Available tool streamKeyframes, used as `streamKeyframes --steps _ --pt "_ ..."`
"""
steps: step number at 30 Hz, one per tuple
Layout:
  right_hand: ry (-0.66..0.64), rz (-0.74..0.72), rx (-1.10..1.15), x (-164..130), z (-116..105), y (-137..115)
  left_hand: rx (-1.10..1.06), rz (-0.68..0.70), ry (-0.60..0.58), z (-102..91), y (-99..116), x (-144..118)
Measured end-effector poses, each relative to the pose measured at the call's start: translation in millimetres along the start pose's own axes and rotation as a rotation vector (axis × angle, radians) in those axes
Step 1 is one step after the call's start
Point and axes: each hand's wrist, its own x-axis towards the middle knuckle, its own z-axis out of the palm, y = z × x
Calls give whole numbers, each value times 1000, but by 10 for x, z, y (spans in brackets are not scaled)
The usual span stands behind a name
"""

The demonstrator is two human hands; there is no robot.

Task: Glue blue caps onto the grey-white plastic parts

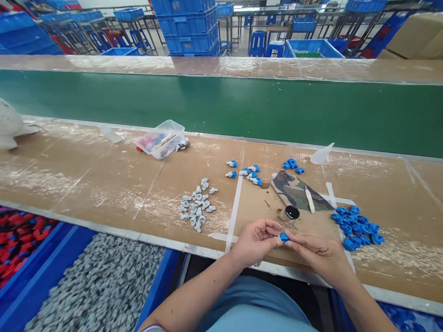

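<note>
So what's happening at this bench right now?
A person seated at a workbench holds a small blue plastic part between the left hand and right hand. A pile of blue parts lies to the right, grey parts to the left, and a camouflage cloth just ahead.

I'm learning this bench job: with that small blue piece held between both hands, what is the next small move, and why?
Probably set the blue piece, pinched between the left hand and right hand, down with the finished blue-and-grey pieces, since it sits at both hands' fingertips and loose grey pieces and blue pieces lie in separate piles.
</note>
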Motion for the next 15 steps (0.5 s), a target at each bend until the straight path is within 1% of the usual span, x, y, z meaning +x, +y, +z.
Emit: streamKeyframes --steps 2,4,6,8,11,13,15 --pt "10 -3 -12 -3 -9 -1 0 -5 -13 6 -4 -1" --pt "-7 10 -27 0 -32 11 8 11 -12 13 -7 -2" --pt "-46 52 -19 2 -58 30 17 19 -8 17 -5 -3" --pt "-67 124 -3 -5 -73 53 21 3 -5 21 0 0" --pt "-18 218 -1 -38 -55 90 50 -63 -17 29 4 17" --pt "21 235 0 -71 -22 117 80 -101 -34 34 7 32" --pt "49 221 13 -102 16 144 113 -116 -45 35 17 42"
